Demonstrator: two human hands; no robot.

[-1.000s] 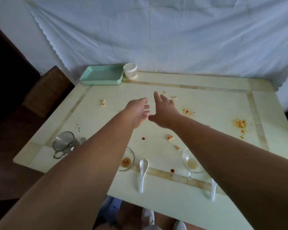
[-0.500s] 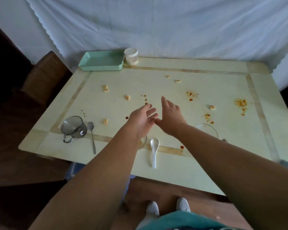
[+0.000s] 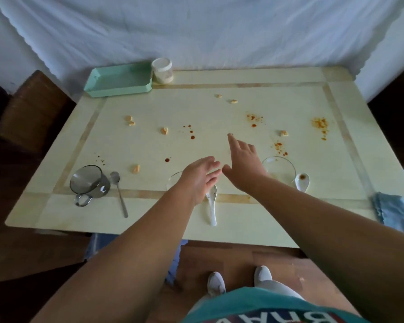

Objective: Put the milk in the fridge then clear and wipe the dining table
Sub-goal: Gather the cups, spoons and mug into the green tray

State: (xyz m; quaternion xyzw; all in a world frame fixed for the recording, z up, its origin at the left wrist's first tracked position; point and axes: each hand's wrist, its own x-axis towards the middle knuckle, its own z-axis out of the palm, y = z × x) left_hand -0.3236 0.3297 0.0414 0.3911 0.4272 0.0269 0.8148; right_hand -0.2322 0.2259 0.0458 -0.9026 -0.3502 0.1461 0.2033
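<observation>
Right hand [image 3: 243, 169] over crumb-strewn dining table [image 3: 219, 229]

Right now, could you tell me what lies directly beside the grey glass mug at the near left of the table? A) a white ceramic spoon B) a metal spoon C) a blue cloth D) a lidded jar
B: a metal spoon lies just right of the grey glass mug; the white ceramic spoons sit further right, the blue cloth at the right edge, and the lidded jar at the far side by the green tray.
</observation>
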